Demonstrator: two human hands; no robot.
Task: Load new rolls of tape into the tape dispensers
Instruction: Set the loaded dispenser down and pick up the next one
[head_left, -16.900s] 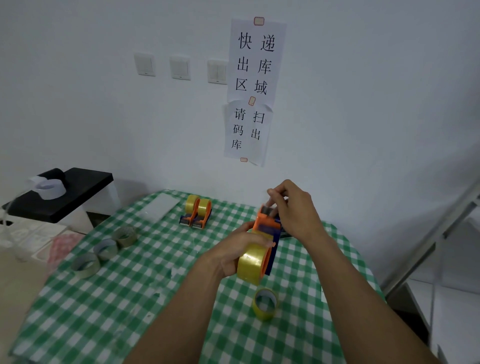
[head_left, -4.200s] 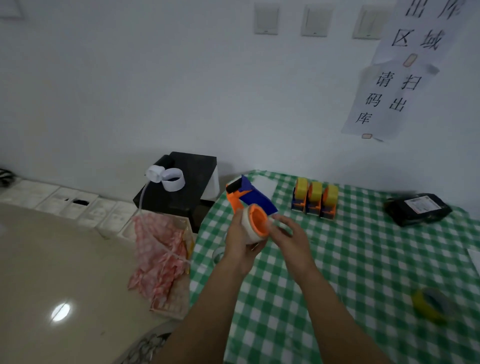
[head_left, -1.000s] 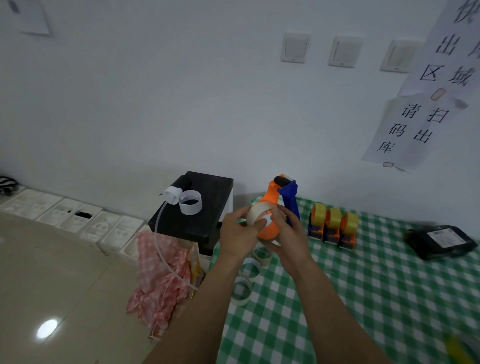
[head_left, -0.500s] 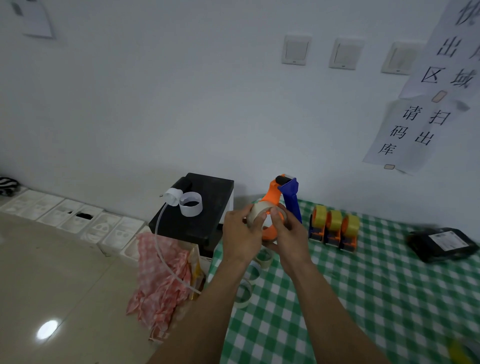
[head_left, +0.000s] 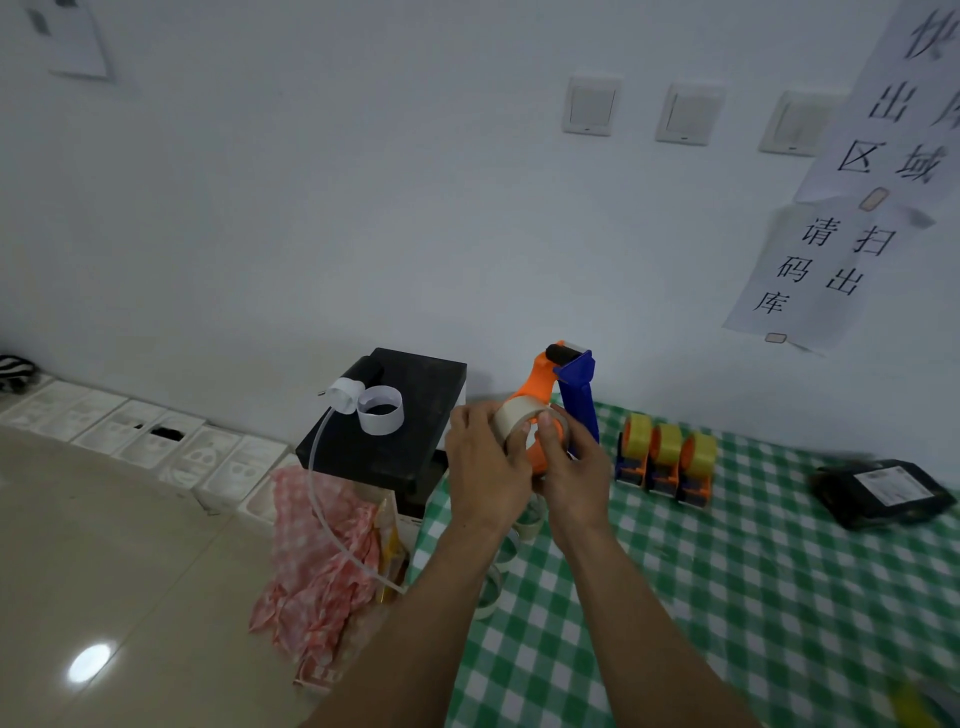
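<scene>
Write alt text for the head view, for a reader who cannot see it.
The left hand grips a pale ring at the hub of an orange-and-blue tape dispenser, held by the right hand above a green-checked table. Three loaded dispensers stand in a row to their right.

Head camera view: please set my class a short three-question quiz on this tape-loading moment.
1. True or false: the left hand lies flat on the checked table.
2. How many loaded dispensers stand in a row on the table? A two, B three, C five.
3. Fill in: the right hand and the left hold a pale tape ring at the orange-and-blue ____.
Key: 1 false; 2 B; 3 tape dispenser.
</scene>
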